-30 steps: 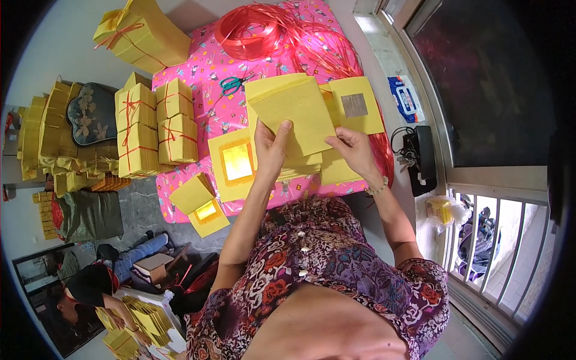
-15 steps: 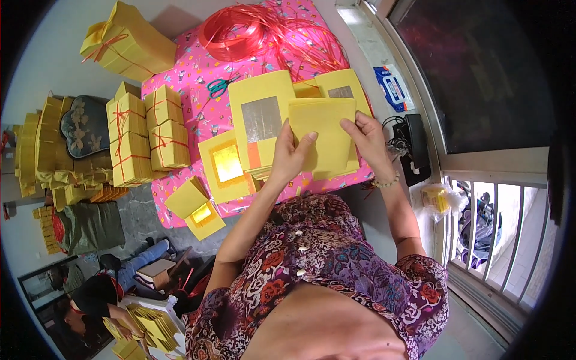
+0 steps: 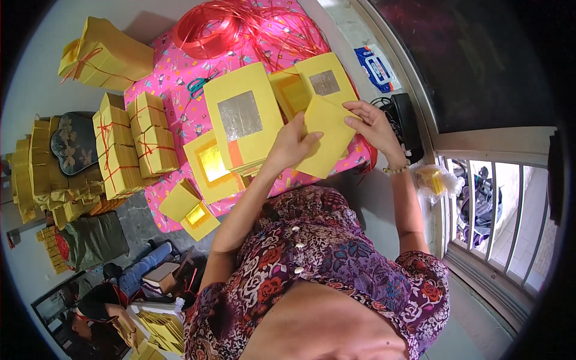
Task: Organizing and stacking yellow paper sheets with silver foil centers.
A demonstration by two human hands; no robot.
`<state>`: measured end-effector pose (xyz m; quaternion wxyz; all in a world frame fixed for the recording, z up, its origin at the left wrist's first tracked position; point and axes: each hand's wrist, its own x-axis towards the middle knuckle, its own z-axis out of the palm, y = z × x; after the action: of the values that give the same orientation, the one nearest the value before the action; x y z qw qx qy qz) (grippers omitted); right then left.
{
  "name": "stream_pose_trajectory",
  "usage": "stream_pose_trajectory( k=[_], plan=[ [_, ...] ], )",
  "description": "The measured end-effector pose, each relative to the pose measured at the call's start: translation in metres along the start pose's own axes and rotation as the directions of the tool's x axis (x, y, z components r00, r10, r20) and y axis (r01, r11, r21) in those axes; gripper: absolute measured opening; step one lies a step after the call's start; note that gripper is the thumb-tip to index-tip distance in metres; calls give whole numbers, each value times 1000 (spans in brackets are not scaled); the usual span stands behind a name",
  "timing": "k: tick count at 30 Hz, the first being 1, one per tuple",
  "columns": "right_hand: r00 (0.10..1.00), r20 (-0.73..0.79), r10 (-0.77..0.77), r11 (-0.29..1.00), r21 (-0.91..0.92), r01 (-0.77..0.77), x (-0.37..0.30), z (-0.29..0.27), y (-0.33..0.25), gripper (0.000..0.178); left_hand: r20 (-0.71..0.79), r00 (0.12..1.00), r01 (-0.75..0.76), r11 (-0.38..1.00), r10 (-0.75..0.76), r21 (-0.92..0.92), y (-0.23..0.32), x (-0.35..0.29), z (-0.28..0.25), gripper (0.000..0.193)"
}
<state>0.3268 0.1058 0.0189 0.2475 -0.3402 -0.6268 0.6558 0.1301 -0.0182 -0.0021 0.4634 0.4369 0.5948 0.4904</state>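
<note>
Between my hands is a small stack of yellow joss paper (image 3: 327, 135), tilted so one corner points up. My left hand (image 3: 293, 144) grips its left edge, thumb across the front. At the upper right edge, my right hand (image 3: 375, 129) pinches the paper between thumb and fingers. Just left of it lies a thick pile of yellow joss paper with a silver foil square (image 3: 240, 115) and an orange strip. Behind the held stack is another silver-foil pile (image 3: 324, 82). Gold-foil sheets (image 3: 213, 165) lie nearer the left.
A pink patterned cloth (image 3: 174, 78) covers the table. Red plastic ribbon (image 3: 207, 33) is coiled at the back, near green-handled scissors (image 3: 198, 88). Tied yellow bundles (image 3: 157, 132) stand left. A wipes pack (image 3: 377, 69) lies by the window; another person (image 3: 102, 306) works at lower left.
The held joss paper has turned from upright to a slanted position, corner up. Both hands still hold it. The whole view has swung slightly.
</note>
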Motion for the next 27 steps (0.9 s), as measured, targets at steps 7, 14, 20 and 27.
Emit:
stream_pose_trajectory(
  k=[7,14,20,27],
  plan=[
    [1000,20,-4,1000,-4,4,-10,-27,59,14,-66,967,-215,924,247,316,8,8,3,42],
    [890,-411,197,978,13,-210,-34,-31,158,15,-304,923,-209,971,234,115,17,-30,-32,22],
    [873,-387,297,953,63,-296,-36,5,197,17,-488,835,-109,945,256,309,-6,-75,-58,15],
    [896,-444,-19,887,-421,-189,-35,18,252,20,-554,809,-64,967,196,248,-20,-92,-64,16]
  ],
)
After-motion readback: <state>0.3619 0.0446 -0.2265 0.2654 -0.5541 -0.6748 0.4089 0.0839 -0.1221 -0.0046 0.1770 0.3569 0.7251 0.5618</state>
